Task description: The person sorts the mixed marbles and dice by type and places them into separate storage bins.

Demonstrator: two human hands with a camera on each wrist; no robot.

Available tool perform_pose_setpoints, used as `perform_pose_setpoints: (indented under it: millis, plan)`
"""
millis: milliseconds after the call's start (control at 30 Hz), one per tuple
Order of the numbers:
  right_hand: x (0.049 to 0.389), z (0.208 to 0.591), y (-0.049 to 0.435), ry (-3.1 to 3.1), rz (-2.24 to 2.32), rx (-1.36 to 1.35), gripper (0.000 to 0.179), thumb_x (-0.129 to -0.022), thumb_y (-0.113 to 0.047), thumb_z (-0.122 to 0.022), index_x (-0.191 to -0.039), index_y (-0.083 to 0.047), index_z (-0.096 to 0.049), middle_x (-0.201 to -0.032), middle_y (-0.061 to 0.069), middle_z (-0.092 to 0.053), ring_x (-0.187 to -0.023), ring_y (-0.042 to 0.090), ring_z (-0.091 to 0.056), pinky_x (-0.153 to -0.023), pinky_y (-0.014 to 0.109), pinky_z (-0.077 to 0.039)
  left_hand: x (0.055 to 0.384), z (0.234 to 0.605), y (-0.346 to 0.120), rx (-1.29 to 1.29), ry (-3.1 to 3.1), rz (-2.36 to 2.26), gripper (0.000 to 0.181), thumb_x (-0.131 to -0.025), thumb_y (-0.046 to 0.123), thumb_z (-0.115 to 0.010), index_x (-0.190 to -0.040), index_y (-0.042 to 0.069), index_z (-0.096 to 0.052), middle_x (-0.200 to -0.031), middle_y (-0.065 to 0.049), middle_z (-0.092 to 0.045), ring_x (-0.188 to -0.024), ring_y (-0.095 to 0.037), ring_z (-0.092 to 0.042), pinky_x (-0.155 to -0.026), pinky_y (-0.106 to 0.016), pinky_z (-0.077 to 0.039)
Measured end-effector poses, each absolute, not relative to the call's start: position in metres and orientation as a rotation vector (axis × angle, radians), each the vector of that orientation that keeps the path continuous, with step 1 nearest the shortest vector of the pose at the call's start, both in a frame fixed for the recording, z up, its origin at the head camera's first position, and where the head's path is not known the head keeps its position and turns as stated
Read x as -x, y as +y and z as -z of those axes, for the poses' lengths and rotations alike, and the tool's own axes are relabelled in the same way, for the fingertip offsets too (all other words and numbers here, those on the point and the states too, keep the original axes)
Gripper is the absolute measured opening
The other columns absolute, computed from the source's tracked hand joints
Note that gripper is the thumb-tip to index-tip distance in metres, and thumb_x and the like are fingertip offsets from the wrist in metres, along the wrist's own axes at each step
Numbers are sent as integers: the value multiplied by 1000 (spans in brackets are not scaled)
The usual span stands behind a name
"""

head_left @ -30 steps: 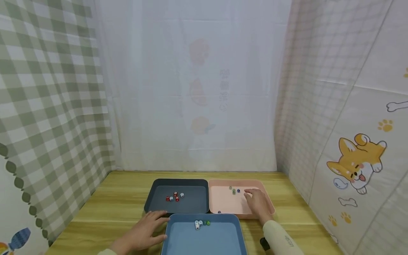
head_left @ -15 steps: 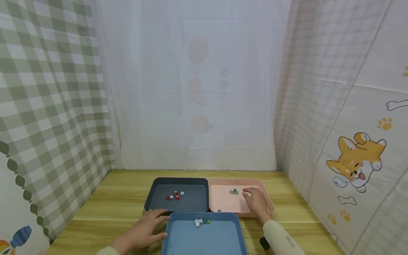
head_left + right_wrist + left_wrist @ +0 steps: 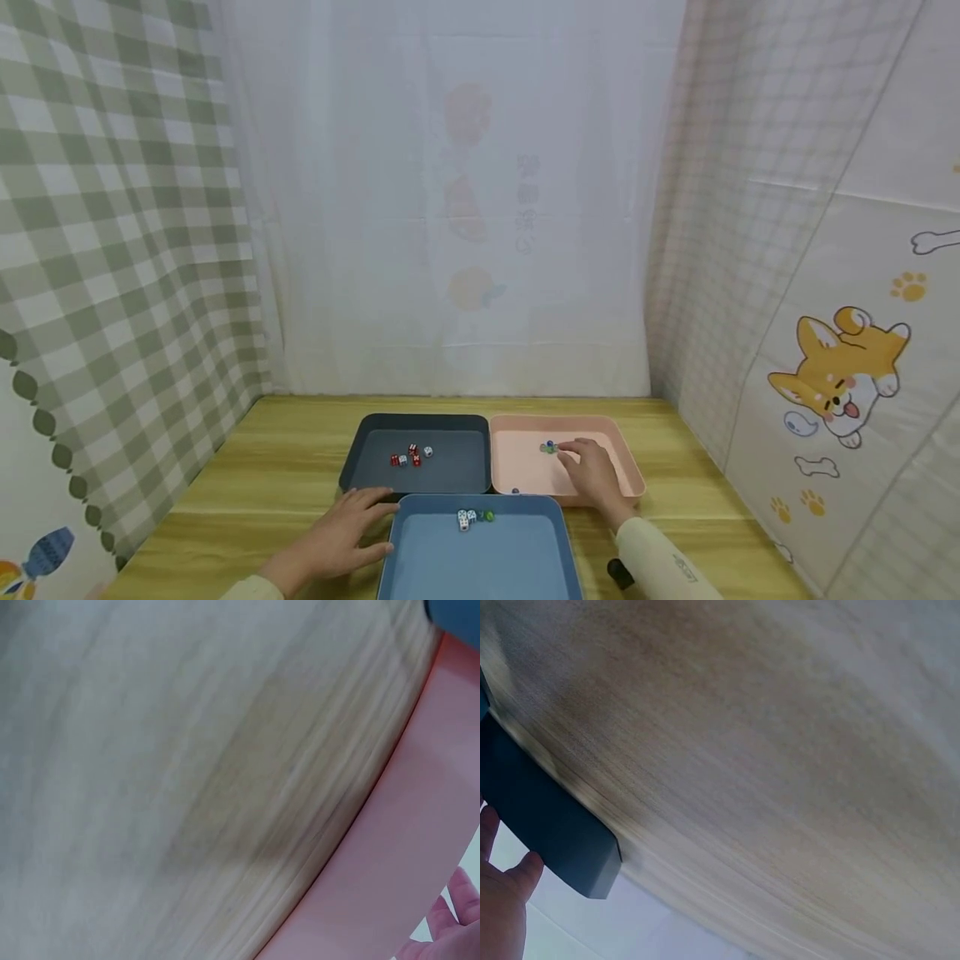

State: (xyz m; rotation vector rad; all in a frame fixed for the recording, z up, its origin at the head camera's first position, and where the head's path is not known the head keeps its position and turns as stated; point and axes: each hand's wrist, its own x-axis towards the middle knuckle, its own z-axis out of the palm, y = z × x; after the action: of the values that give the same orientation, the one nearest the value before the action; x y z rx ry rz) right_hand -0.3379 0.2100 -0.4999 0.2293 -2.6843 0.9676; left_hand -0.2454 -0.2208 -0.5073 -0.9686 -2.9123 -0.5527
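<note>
My right hand (image 3: 592, 473) reaches over the pink tray (image 3: 525, 479), its fingers bent loosely with the tips beside a small cluster of green and blue glass marbles (image 3: 550, 447). Whether a fingertip touches them is too small to tell. Near the tray's front wall lies one dark marble (image 3: 515, 492). My left hand (image 3: 333, 533) lies with fingers spread, its tips at the front edge of the dark tray (image 3: 450, 475) and the left rim of the blue tray (image 3: 392, 542). The left wrist view shows fingers (image 3: 529, 874) against the dark tray's outer wall.
Red and white dice (image 3: 412, 457) lie in the dark tray. White dice (image 3: 464, 520) and green marbles (image 3: 489, 516) sit at the far side of the blue tray. Curtains enclose the wooden table (image 3: 232, 475) at its back and sides.
My right hand has shifted slightly left. In the pink tray, the blue marble has moved left and the marbles now lie in a tighter cluster. The left hand stays in place.
</note>
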Motion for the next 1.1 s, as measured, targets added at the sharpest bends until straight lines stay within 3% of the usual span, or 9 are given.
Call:
perform_pose_setpoints:
  millis: [1100]
  plan:
    - [293,489,149,-2738,-983,-821,15,-90,-12,-72,-103,-7,-77,-125,26,-61,-121,46,-53,-99,63,-40,245,508,-221,971,-2890,594,59,-97,54,-55,-137,11,-59,-144,-15,-48,-131,-39,-45,-105,-68,-29]
